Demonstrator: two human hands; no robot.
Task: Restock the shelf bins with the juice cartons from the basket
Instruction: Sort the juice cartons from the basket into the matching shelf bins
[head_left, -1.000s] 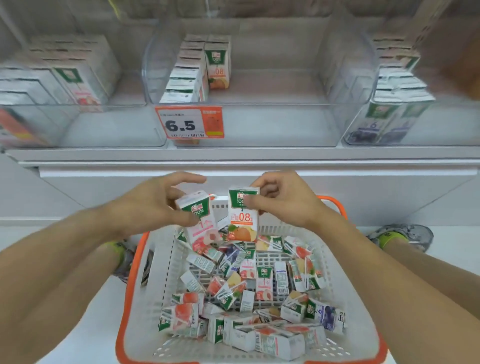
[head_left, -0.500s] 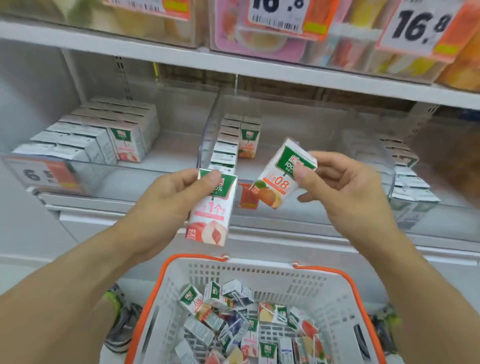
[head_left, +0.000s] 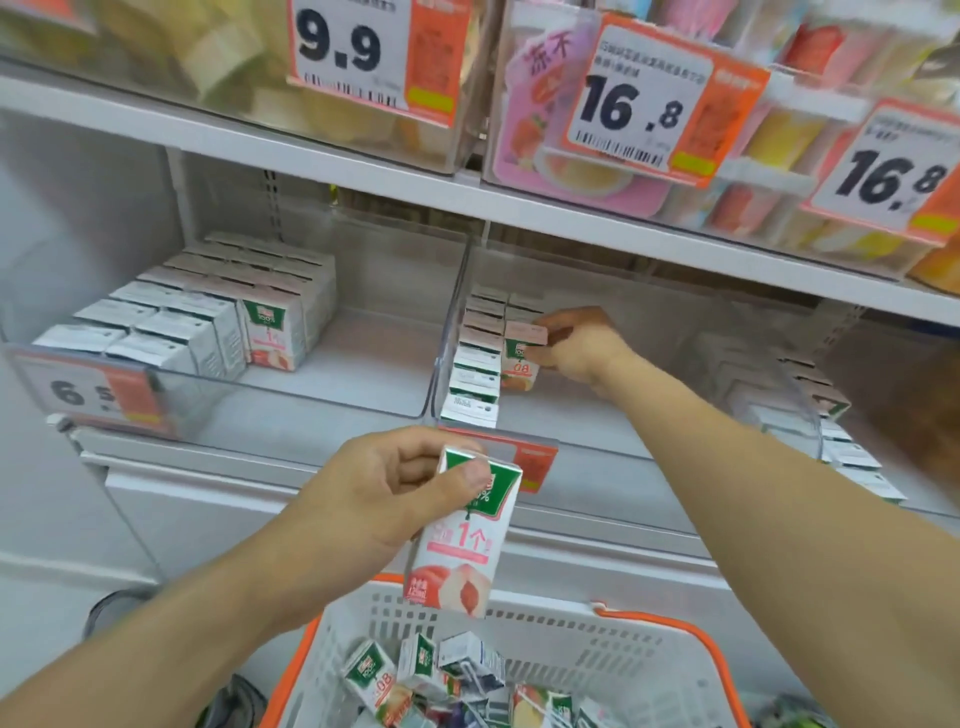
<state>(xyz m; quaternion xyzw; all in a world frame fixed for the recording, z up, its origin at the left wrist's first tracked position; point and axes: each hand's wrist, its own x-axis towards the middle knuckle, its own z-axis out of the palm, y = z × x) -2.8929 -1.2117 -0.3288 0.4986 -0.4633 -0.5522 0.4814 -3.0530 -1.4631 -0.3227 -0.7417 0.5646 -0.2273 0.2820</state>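
Holding cartons, both hands (head_left: 582, 345): middle bin (head_left: 649, 410) part-filled, basket (head_left: 670, 670) stocked.

The white shelf (head_left: 332, 457) carries clear bins: the middle bin (head_left: 649, 415), into which the right hand (head_left: 582, 345) reaches, the left bin (head_left: 291, 395) beyond the left hand (head_left: 395, 493), and one further right. The basket (head_left: 675, 654) sits below both hands.
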